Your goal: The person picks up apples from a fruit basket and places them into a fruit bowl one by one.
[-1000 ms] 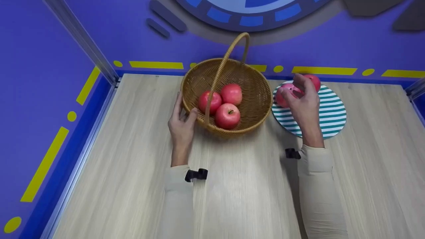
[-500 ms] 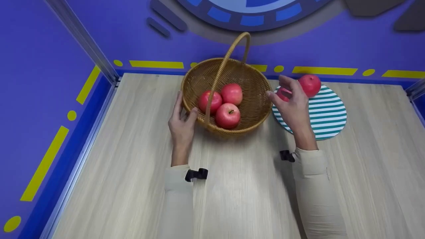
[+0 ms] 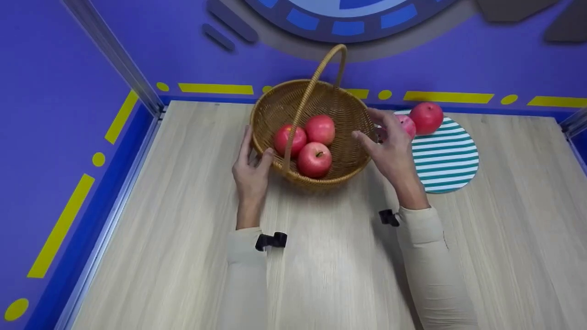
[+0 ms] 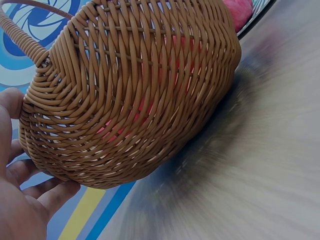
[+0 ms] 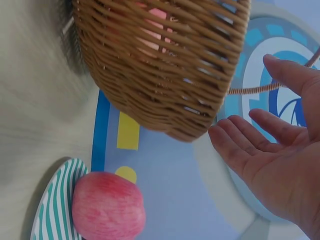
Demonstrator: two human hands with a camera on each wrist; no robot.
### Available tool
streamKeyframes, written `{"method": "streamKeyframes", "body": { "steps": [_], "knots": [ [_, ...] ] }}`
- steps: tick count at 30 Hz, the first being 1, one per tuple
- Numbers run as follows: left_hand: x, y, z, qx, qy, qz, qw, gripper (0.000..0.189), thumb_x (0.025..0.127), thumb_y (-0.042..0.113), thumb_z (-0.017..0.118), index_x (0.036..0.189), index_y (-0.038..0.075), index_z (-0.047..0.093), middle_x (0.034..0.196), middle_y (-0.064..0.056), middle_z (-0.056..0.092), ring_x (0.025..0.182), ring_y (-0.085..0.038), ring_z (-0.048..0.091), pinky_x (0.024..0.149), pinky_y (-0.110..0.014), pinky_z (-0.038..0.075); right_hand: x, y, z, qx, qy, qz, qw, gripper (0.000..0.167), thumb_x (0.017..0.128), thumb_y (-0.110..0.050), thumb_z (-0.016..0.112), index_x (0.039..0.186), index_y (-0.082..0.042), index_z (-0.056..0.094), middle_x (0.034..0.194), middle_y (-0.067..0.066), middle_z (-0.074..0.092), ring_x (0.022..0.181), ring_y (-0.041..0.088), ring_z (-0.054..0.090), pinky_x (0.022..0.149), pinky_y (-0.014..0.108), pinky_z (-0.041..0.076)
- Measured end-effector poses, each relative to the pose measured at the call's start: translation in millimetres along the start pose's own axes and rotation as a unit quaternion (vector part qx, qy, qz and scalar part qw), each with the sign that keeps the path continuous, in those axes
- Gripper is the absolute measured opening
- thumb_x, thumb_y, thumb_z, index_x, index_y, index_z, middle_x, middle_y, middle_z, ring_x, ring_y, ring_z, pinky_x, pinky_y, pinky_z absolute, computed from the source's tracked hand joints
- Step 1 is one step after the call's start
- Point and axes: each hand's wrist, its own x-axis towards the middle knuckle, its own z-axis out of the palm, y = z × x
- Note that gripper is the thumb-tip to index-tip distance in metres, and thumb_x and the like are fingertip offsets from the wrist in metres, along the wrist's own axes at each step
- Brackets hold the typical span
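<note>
A brown wicker basket (image 3: 347, 123) with a tall arched handle stands on the table by the back wall. Three red apples (image 3: 314, 160) lie inside it. My left hand (image 3: 252, 176) holds its left rim, the thumb over the edge and the fingers against the outer weave; the left wrist view shows those fingers under the basket wall. At the opposite rim my right hand (image 3: 393, 153) has its fingers spread and nothing in them, with the fingertips right by the weave. In the right wrist view the same open hand (image 5: 275, 145) faces the basket.
To the right lies a round plate (image 3: 451, 167) with green and white stripes. A red apple (image 3: 427, 118) and a pinker one (image 3: 407, 124), partly behind my right hand, sit at its back left. A blue printed wall (image 3: 463, 68) bounds the wooden table behind.
My right hand has moved left from over the apples on the plate to the basket's right rim, uncovering the red apple. The left hand and the basket have stayed put.
</note>
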Motion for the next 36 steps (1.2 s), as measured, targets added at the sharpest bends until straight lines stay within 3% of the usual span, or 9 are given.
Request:
{"method": "streamKeyframes", "body": {
  "steps": [6,16,36],
  "knots": [
    [-0.5,0.9,-1.0,0.006,0.001,0.0,1.0,0.071,0.099,0.005,0.071,0.164,0.016,0.045,0.17,-0.005,0.036,0.146,-0.032,0.047,0.113,-0.045,0.048,-2.3,-3,8,-0.029,-0.012,-0.004,0.9995,0.06,0.095,-0.022,0.084,0.147,-0.004,0.06,0.143,0.012,0.061,0.132,0.027,0.058,0.111,0.047,0.05],
    [-0.6,0.2,-2.7,0.012,-0.003,0.011,0.9999,0.07,0.099,0.009,0.072,0.164,0.013,0.044,0.17,-0.007,0.036,0.146,-0.036,0.046,0.115,-0.049,0.045,-8.5,-9,22,-0.054,-0.037,-0.027,0.9975,0.063,0.094,-0.023,0.084,0.148,-0.004,0.058,0.144,0.013,0.061,0.128,0.03,0.058,0.109,0.048,0.051],
    [0.1,-0.1,-1.6,0.006,-0.006,0.009,0.9999,0.07,0.099,0.009,0.072,0.163,0.014,0.045,0.17,-0.004,0.036,0.145,-0.035,0.048,0.114,-0.052,0.046,-11.9,-8,41,-0.041,-0.072,-0.058,0.9948,0.057,0.094,-0.02,0.084,0.143,-0.002,0.061,0.138,0.017,0.062,0.125,0.031,0.062,0.107,0.048,0.053]
  ]
}}
